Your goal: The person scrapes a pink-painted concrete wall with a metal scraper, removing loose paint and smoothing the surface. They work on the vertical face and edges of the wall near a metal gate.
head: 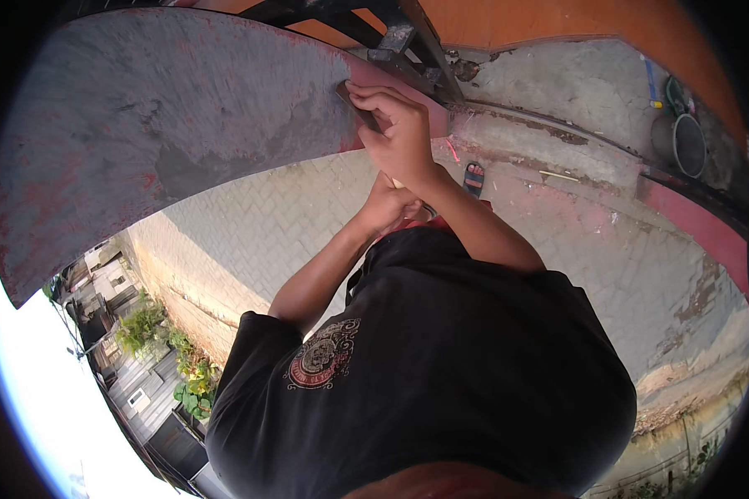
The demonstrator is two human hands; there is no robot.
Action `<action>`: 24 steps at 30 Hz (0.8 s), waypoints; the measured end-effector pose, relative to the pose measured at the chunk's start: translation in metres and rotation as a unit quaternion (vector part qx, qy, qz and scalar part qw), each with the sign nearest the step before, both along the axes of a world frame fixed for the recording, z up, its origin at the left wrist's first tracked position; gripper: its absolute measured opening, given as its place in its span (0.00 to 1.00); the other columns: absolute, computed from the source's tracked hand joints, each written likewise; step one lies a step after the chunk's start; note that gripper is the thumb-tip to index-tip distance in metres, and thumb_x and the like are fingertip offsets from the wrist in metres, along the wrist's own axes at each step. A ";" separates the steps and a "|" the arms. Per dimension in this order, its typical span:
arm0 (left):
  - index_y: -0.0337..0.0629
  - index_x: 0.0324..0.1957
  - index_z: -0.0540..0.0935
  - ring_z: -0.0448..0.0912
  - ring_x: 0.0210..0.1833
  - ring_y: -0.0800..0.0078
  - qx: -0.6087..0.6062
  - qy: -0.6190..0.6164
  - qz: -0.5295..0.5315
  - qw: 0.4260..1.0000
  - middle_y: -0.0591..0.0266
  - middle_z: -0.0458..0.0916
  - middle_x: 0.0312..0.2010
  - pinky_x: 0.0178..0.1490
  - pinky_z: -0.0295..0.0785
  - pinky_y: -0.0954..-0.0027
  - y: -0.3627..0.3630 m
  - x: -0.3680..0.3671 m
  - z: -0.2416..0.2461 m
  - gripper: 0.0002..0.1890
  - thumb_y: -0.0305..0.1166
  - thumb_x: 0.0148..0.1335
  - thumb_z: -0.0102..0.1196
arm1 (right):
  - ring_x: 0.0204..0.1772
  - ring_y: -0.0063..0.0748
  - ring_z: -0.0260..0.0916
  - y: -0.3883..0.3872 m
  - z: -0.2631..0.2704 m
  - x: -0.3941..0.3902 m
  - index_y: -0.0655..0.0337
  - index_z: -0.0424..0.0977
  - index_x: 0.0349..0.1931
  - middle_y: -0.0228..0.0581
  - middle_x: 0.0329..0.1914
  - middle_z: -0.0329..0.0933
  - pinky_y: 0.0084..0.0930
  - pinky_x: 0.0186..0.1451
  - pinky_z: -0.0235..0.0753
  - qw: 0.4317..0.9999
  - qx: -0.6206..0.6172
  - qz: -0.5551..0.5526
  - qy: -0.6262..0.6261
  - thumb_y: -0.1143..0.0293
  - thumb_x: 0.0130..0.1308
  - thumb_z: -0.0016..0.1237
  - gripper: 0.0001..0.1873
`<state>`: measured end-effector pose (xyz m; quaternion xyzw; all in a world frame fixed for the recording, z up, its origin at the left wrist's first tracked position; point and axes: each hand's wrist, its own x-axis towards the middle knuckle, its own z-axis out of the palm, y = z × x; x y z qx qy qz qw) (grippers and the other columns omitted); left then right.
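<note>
My right hand grips a dark, thin flat-edged tool, its blade pressed to the wall panel. The tool may be a putty spreader or a scraper. Streaky grey covers most of the panel, with reddish patches showing through and bare pink paint at the right end. Close below, my left hand is closed around a pale object near my waist. Only a bit of that object shows, so its kind is unclear.
A black metal frame stands behind the panel's right end. Block paving lies below, with my sandalled foot on the ground. Beyond a low kerb, a bucket sits at the right. Pink low wall curves along the right side.
</note>
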<state>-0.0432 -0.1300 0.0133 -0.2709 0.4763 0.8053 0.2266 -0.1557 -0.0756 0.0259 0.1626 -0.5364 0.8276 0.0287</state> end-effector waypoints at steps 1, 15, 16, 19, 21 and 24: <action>0.38 0.50 0.72 0.65 0.20 0.84 0.025 0.043 0.015 0.999 0.68 0.73 0.23 0.21 0.54 0.77 -0.001 -0.005 0.003 0.15 0.16 0.63 0.53 | 0.60 0.42 0.81 -0.002 0.000 -0.001 0.73 0.80 0.42 0.51 0.54 0.83 0.25 0.58 0.82 0.999 -0.014 0.008 -0.042 0.92 0.48 0.53 0.18; 0.42 0.49 0.71 0.62 0.18 0.84 0.024 -0.038 0.000 0.999 0.71 0.67 0.20 0.22 0.51 0.78 0.003 0.016 -0.016 0.13 0.17 0.63 0.52 | 0.59 0.46 0.80 -0.002 -0.025 0.022 0.72 0.79 0.43 0.52 0.54 0.82 0.32 0.60 0.80 0.990 0.128 -0.048 0.043 0.90 0.46 0.53 0.19; 0.41 0.48 0.71 0.61 0.18 0.84 0.033 -0.053 0.018 0.998 0.72 0.67 0.20 0.21 0.51 0.78 0.004 0.018 -0.017 0.12 0.18 0.63 0.53 | 0.60 0.44 0.80 -0.002 -0.025 0.024 0.74 0.79 0.44 0.53 0.55 0.81 0.29 0.61 0.80 0.987 0.149 -0.039 0.048 0.92 0.47 0.52 0.20; 0.41 0.49 0.71 0.65 0.17 0.82 -0.019 -0.009 0.027 0.999 0.68 0.72 0.22 0.20 0.53 0.78 0.000 0.020 -0.021 0.14 0.18 0.62 0.54 | 0.59 0.43 0.81 -0.004 -0.030 0.023 0.75 0.79 0.45 0.51 0.55 0.81 0.25 0.60 0.79 0.984 0.152 -0.064 0.067 0.93 0.48 0.51 0.21; 0.40 0.45 0.72 0.64 0.17 0.83 0.037 0.028 0.020 0.999 0.68 0.71 0.22 0.20 0.52 0.78 -0.009 0.008 -0.029 0.11 0.17 0.62 0.52 | 0.59 0.43 0.81 -0.014 -0.037 0.001 0.75 0.78 0.45 0.50 0.54 0.81 0.24 0.61 0.79 0.989 0.129 -0.065 0.023 0.92 0.48 0.51 0.20; 0.42 0.40 0.73 0.64 0.19 0.85 0.036 0.084 0.007 0.996 0.68 0.72 0.23 0.21 0.53 0.79 -0.012 0.000 -0.044 0.05 0.20 0.65 0.52 | 0.58 0.48 0.80 -0.009 -0.053 -0.006 0.74 0.78 0.47 0.52 0.56 0.79 0.28 0.62 0.77 0.980 0.185 -0.048 0.051 0.85 0.53 0.54 0.18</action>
